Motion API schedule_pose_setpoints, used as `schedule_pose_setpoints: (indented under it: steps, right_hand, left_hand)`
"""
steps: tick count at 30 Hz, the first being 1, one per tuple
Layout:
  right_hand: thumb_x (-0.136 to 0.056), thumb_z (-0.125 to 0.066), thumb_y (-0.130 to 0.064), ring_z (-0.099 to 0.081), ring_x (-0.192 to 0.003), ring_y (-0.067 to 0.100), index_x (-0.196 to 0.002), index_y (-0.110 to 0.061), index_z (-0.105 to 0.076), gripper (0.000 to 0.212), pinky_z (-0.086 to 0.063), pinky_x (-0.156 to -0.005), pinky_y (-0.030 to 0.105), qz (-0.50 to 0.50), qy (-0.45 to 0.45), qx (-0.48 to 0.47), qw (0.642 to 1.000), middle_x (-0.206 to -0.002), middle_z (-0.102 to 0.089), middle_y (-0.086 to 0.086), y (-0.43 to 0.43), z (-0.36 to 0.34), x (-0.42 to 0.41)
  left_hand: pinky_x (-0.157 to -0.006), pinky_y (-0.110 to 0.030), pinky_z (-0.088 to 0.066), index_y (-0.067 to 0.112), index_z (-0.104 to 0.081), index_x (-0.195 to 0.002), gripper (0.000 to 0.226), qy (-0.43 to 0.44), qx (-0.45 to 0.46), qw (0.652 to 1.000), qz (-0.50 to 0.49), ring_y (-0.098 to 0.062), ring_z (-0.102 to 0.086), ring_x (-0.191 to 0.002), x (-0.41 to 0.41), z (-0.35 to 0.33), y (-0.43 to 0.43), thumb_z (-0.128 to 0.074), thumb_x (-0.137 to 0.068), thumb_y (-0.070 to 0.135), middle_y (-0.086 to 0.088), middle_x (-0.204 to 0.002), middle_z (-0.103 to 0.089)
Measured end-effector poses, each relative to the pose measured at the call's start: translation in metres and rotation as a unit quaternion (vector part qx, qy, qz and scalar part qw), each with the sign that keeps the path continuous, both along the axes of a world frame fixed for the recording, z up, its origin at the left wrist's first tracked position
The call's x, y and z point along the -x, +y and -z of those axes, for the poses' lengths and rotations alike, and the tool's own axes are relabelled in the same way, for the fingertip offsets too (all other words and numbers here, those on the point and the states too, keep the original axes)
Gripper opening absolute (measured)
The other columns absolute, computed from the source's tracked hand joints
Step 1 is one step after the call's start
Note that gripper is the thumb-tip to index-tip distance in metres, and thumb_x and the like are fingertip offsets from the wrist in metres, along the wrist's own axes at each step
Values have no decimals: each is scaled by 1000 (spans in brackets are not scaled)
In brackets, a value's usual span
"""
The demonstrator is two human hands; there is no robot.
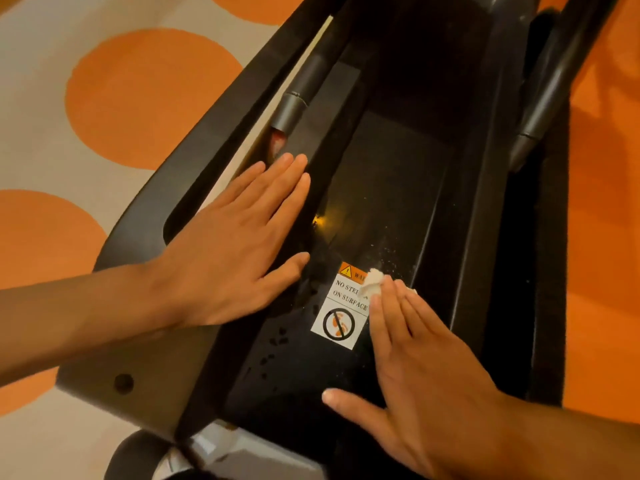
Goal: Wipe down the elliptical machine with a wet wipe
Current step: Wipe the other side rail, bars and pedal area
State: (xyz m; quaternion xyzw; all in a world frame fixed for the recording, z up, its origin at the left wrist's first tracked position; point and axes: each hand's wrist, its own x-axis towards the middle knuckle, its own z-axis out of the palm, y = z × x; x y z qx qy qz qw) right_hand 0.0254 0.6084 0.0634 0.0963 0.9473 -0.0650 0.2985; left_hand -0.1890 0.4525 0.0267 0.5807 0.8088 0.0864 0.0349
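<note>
Black moulded-plastic elliptical machine base (398, 174), on grey carpet with orange circles (145, 95).
Left hand (235, 244): flat on the side rail, fingers straight and close together.
Right hand (426, 368): fingers straight and together, thumb spread, pressing a small crumpled white wet wipe (372, 282) onto the centre panel at the edge of a white-and-orange warning sticker (341, 317).
Pale specks (388, 252) beyond the wipe, possibly lint.

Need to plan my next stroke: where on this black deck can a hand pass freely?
Free: the deck beyond the warning sticker, between left ridge and right wall. Crowded: the near end, where the right hand presses the wipe at the sticker; the left hand covers the left ridge.
</note>
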Motion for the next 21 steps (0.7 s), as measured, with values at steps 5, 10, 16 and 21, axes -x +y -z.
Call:
schedule_pose_setpoints:
  steps: [5, 10, 16, 21]
  right_hand:
    - [-85, 17, -83, 19, -156, 25, -159, -6, 18, 107, 7, -127, 40, 98, 55, -74, 991, -166, 24, 13, 19, 10, 42]
    - [-92, 7, -75, 21, -156, 23, -160, -7, 13, 96, 8, -128, 43, 307, 138, -6, 942, -169, 21, 13, -27, 31, 74]
    - [-101, -8, -67, -5, -158, 34, -160, 2, -14, 91, -11, -124, 49, 314, 188, -17, 931, -169, -6, 24, -98, 50, 35]
    - [-96, 7, -68, 14, -158, 25, -161, -4, 6, 91, 10, -127, 47, 346, 160, -84, 921, -171, 10, 16, -10, 50, 83]
  left_hand:
    - [-130, -41, -3, 6, -14, -165, 76, -11, 1, 1000, 16, -20, -2, -161, 6, -1, -5, -24, -107, 53, -11, -174, -7]
    - [-130, -43, -8, 14, -13, -167, 74, -27, 10, 1000, 0, -14, -1, -161, 8, -5, -4, -23, -106, 56, -2, -175, -6]
    - [-124, -41, -18, 12, -16, -166, 80, -16, -2, 999, -30, -17, -8, -161, -1, -3, -3, -23, -103, 60, -3, -174, -10]
    - [-126, -41, -14, 10, -16, -166, 81, -6, 2, 999, -39, -19, -10, -161, -8, -2, -4, -22, -103, 62, -6, -174, -12]
